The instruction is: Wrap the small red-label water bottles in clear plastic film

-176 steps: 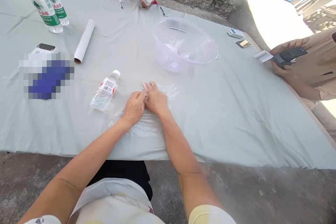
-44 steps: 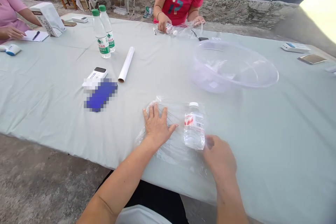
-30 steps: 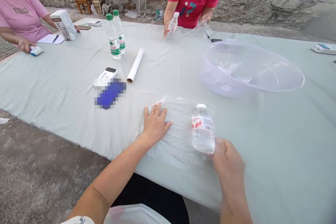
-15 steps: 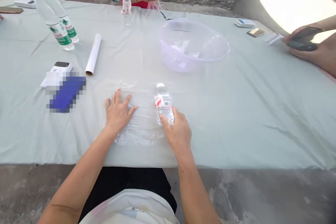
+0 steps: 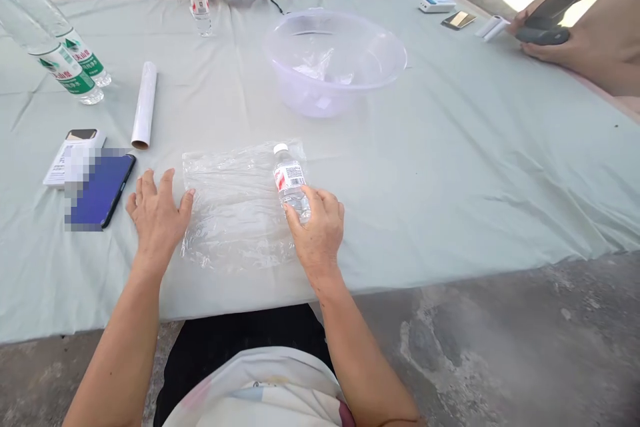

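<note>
A clear plastic sheet [image 5: 230,213], wrinkled and roughly rectangular, lies flat on the cloth-covered table in front of me. On its right side lies a small water bottle [image 5: 289,177] with a white cap and a red and white label. My right hand [image 5: 320,227] grips this bottle near its base, thumb on one side and fingers on the other. My left hand [image 5: 157,213] rests at the sheet's left edge, palm down with the fingers spread, and holds nothing.
Left of my left hand are a dark phone [image 5: 103,190], a white box [image 5: 75,153] and a white roll [image 5: 145,107]. Two large bottles [image 5: 70,67] stand farther left. A translucent purple basin [image 5: 335,73] holds clear plastic. People are at the far side and the right.
My left hand has slid left off the plastic sheet's middle to its left edge. My right hand still grips the bottle. The view has turned somewhat.
</note>
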